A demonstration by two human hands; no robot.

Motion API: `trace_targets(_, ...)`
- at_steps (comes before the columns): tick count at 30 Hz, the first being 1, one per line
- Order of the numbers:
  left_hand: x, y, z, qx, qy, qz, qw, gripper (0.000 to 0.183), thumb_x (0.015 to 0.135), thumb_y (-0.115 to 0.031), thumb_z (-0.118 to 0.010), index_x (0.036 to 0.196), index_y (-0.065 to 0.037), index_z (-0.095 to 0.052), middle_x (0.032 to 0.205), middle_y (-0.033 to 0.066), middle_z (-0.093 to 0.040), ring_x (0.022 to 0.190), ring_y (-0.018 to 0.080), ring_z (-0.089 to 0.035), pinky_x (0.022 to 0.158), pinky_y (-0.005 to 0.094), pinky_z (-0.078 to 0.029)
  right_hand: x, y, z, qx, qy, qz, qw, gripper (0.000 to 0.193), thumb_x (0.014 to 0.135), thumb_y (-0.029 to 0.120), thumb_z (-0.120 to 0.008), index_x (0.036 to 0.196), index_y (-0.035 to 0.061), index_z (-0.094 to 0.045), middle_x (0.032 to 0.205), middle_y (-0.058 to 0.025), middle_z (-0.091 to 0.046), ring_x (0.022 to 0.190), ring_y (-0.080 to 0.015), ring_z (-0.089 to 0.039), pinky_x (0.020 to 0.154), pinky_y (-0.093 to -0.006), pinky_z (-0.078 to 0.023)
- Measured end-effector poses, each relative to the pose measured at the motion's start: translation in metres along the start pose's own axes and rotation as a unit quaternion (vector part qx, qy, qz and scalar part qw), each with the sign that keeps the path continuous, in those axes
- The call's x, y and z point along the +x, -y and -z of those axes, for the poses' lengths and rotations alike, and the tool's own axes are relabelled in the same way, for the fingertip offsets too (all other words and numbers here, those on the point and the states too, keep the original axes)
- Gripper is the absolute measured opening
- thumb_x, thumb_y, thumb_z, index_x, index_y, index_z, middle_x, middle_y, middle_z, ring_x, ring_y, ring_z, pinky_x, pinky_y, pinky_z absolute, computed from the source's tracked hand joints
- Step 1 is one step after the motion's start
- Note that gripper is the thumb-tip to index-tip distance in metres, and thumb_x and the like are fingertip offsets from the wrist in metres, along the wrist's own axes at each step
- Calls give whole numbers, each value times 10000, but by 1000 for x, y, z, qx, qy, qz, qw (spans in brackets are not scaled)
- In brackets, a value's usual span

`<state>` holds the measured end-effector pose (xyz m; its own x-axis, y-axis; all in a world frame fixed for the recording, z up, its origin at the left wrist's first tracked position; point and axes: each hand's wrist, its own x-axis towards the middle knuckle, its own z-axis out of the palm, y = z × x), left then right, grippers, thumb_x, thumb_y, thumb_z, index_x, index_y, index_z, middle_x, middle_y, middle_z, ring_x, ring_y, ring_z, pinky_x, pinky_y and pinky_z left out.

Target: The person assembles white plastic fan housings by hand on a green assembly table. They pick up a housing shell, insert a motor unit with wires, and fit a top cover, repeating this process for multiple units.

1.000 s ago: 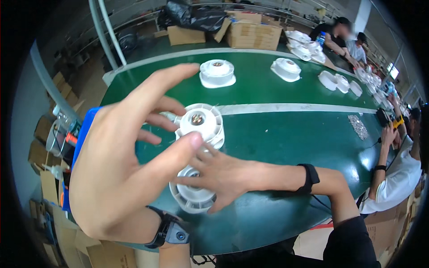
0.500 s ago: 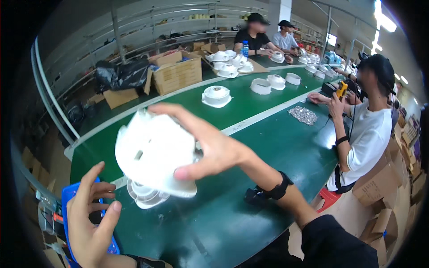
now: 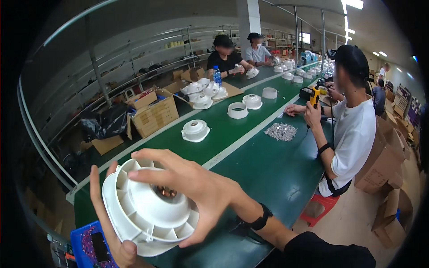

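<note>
A white round plastic housing [image 3: 156, 205] is held up close over the near left of the table, its ribbed side showing. Copper-coloured parts are visible in its central opening. My right hand [image 3: 201, 187] spans it from the right, fingers over the top and thumb at the lower edge. Against its left side rests my left hand [image 3: 109, 223], fingers along the rim and thumb low in front. Beside the left hand is a blue tray [image 3: 78, 239] containing a dark flat rectangular object [image 3: 99, 246] and thin reddish-purple pieces.
Another white housing [image 3: 195, 131], white rings [image 3: 237, 110] and more housings stand along the green belt [image 3: 170, 143]. A pile of small silvery parts [image 3: 280, 131] lies on the table. A co-worker [image 3: 353, 116] at right holds a yellow-black tool [image 3: 315, 96]. Cardboard boxes [image 3: 154, 114] stand beyond.
The housing has turned over from its smooth side to its ribbed side and moved lower. My left hand, open and apart before, now grips it as well. The view has shifted rightward.
</note>
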<state>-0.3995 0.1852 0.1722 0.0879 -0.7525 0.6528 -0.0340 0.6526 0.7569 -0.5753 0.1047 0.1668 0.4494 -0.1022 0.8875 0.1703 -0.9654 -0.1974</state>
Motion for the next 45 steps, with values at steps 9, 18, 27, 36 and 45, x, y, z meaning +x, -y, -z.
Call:
trace_targets(9, 3, 3, -16, -31, -75, 26, 996, 1156, 639, -684, -625, 1506, -39, -215, 1373, 263, -450, 1295, 396, -489, 1109, 484, -418, -4, -2, -4, -9, 24, -39, 999, 1160, 491, 416, -874, 1499, 116, -386, 1479, -345, -296, 1266, -535, -407, 1038, -535, -377)
trace_targets(18, 5, 6, 4, -132, -51, 71, 987, 921, 749, -466, -704, 1405, 54, -319, 1258, 256, -521, 1201, 314, -556, 1033, 403, -433, 1, 24, 4, -31, 57, -29, 998, 957, 556, 429, -827, 1418, 160, -511, 1418, -376, -360, 1211, -550, -466, 1025, -556, -389)
trace_targets(27, 8, 7, 29, -138, -49, 85, 986, 508, 870, -252, -605, 1217, 73, -428, 969, 300, -680, 863, 272, -692, 806, 316, -538, 10, 47, -1, -46, 98, -17, 994, 702, 658, 429, -789, 1271, 131, -624, 1352, -354, -452, 1098, -525, -544, 911, -526, -470)
trace_targets(36, 32, 62, 50, -137, 91, 209, 964, 348, 1020, -225, -463, 1291, -8, -487, 1018, 162, -695, 864, 171, -676, 795, 280, -526, 0, 7, -26, 199, -38, -44, 978, 667, 734, 574, -762, 1121, 35, -697, 1320, -415, -468, 1176, -512, -561, 972, -538, -458)
trace_targets(45, 42, 70, 36, -132, 1, 98, 986, 760, 807, -328, -719, 1412, -38, -362, 1255, 193, -516, 1129, 255, -557, 958, 400, -479, -3, -19, -21, 70, -23, -43, 996, 1056, 473, 565, -828, 1361, 92, -505, 1399, -289, -407, 1236, -447, -488, 1007, -460, -403)
